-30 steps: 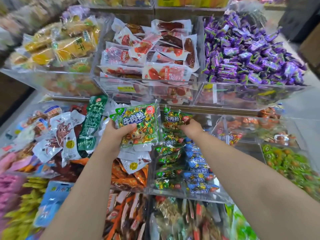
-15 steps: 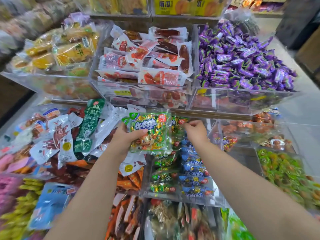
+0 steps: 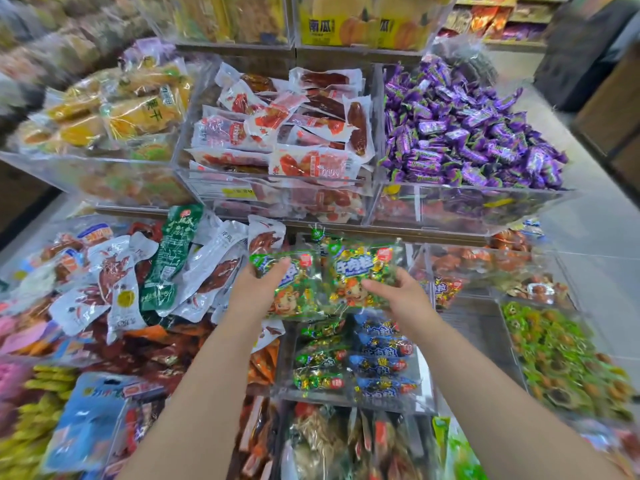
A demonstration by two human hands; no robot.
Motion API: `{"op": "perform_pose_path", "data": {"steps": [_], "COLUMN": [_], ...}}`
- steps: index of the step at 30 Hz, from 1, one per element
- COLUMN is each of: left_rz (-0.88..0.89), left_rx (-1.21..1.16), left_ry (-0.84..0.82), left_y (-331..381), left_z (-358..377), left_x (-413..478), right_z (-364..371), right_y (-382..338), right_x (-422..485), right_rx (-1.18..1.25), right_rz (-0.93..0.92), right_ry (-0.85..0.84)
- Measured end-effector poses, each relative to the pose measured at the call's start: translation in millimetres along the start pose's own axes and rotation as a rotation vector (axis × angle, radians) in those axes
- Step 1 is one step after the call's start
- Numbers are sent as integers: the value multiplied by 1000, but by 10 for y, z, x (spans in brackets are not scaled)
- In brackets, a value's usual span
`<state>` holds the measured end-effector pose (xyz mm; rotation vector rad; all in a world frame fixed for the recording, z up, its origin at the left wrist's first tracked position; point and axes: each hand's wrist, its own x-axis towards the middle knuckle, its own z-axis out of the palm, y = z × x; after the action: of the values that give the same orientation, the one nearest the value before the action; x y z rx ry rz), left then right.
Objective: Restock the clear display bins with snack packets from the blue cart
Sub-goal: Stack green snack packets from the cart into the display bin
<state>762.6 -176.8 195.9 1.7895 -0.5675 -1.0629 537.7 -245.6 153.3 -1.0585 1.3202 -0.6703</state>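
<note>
Left hand (image 3: 257,289) fingers grasping green packet (image 3: 298,299), right hand (image 3: 406,299) fingers grasping second packet (image 3: 360,271), fingertips mostly hidden behind wrappers

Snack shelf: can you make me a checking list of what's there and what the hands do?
Surface: clear display bins, crowded with packets.
Job's things: left green packet and right green packet, held above a bin of green and blue packets; blue cart not seen.
Clutter: purple candies, red-and-white packets, yellow packets in upper bins.
Grippers: left hand grips one packet, right hand the other.
Cables: nothing seen.
Surroundings: tiled floor at right.
</note>
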Motion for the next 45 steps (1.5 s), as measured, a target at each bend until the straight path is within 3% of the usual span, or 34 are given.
{"op": "perform_pose_path", "data": {"steps": [4,13,20,24,30,38,45], "left_rz": [12,-21,-35,-47,-36,26,64], "left_rx": [-38,-110,-53,-70,-81,-45,-23], "left_ry": [69,73,58,24,-5,9,-39], "left_y": [16,73,66,47,39,31,62], "left_z": [-224,-350,-356,-362,-370,-316,-195], "left_x": [34,25,75,107,118,123,71], "right_z": [8,521,444,427,565,656,598], "right_y": [23,-37,-42,-45,-75,-144,-45], "right_x": [142,480,657,648,569,653,599], "right_rx": [-44,-113,-368,-390,-181,-287,-88], "right_rz": [-32,-146,-137,-150,-226,-196,-194], "right_ry": [193,119,110,135,284,268,256]}}
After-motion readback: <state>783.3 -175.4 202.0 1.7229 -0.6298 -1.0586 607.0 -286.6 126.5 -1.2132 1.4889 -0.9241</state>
